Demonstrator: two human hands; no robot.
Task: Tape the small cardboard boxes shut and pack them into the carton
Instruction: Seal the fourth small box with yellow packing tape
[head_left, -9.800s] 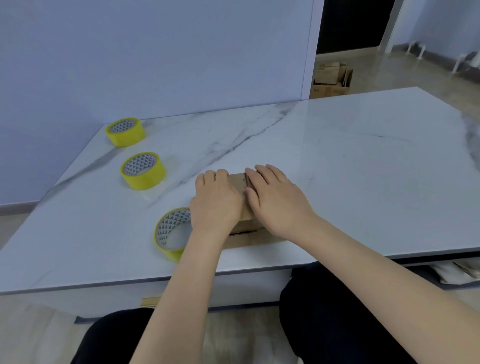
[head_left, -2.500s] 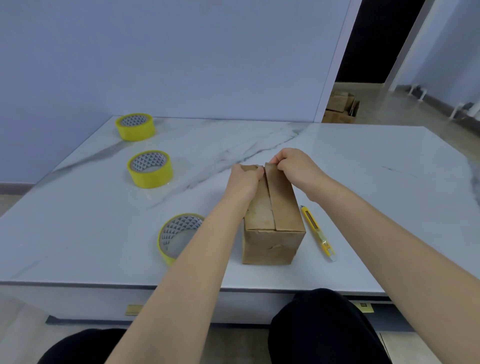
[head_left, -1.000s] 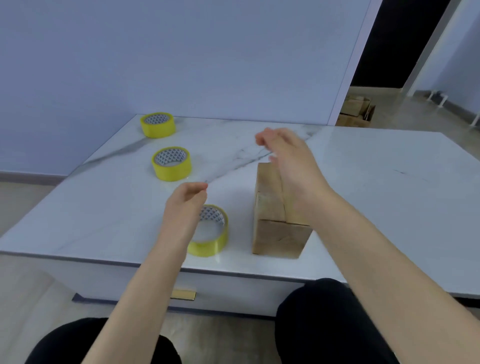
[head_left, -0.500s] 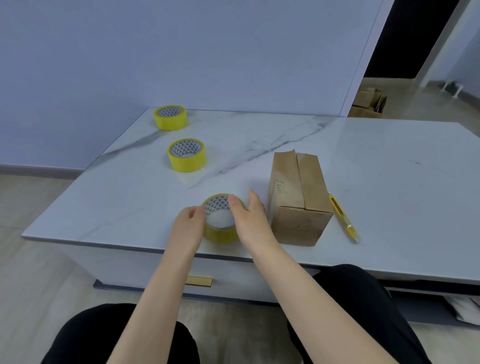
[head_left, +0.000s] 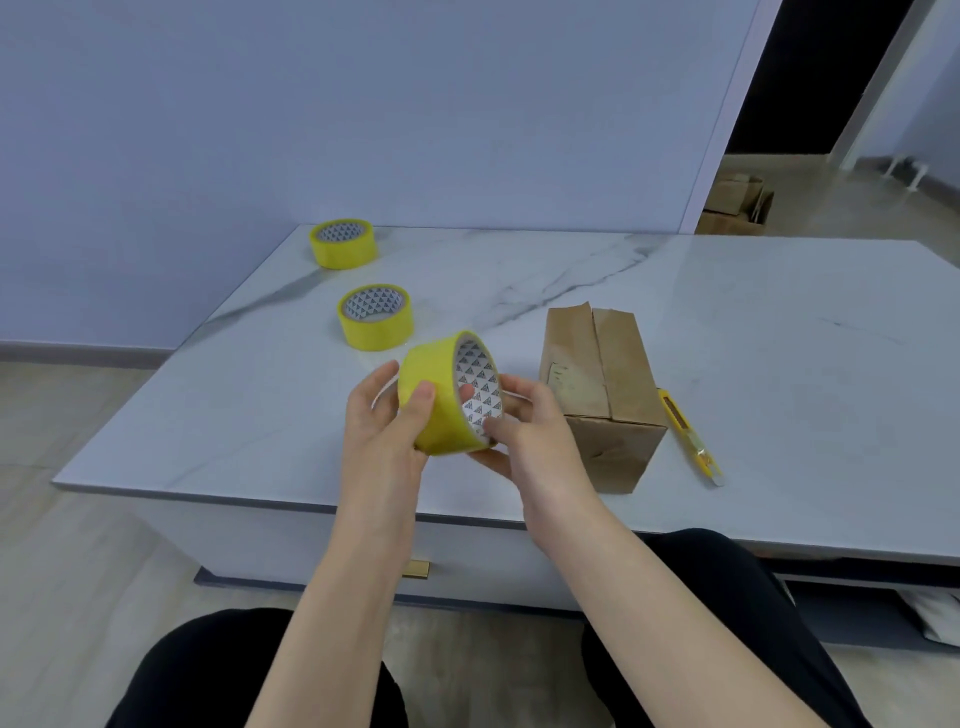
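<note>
A small brown cardboard box (head_left: 608, 384) stands on the marble table (head_left: 779, 338), its top flaps folded together with a seam running away from me. Just left of it I hold a yellow tape roll (head_left: 441, 400) lifted off the table and tipped on edge. My left hand (head_left: 387, 421) grips its outer band, thumb on the yellow face. My right hand (head_left: 524, 431) holds the other side, with fingers reaching into the patterned core.
Two more yellow tape rolls (head_left: 376, 317) (head_left: 344, 243) lie flat on the table's left side. A yellow utility knife (head_left: 688, 436) lies right of the box. Cardboard cartons (head_left: 737, 205) sit on the floor beyond the wall's end. My knees are under the table's front edge.
Both hands left the box's flaps and went to the nearest tape roll. They have lifted it off the table and tipped it up on edge.
</note>
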